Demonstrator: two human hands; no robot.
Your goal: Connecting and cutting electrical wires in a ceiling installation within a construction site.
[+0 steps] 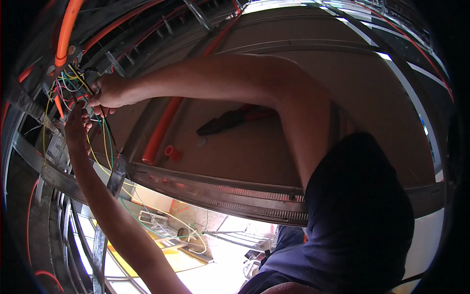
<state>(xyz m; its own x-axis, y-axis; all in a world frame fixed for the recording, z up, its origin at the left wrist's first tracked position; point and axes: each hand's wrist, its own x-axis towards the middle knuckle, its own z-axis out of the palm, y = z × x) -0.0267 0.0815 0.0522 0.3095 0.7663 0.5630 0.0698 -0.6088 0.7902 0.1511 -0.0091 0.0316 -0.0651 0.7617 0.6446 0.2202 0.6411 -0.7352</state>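
At the upper left, a bundle of yellow, green, red, white and black wires [66,83] comes out by an orange conduit [66,32]. My right hand [108,90] reaches across from the right, its fingers closed on some of these wires. My left hand [77,125] is just below it, coming up from the lower edge, fingers curled and pinched on the wires near my right fingertips. Exactly which wires each holds is partly hidden by the fingers. Loose yellow and green wires [105,142] hang below both hands.
Large pliers [220,126], an orange pipe [159,134] and a red fitting [172,153] lie on the brown panel [245,157]. Metal framing [220,191] surrounds it. A ladder [245,237] and a lit floor show through the opening below.
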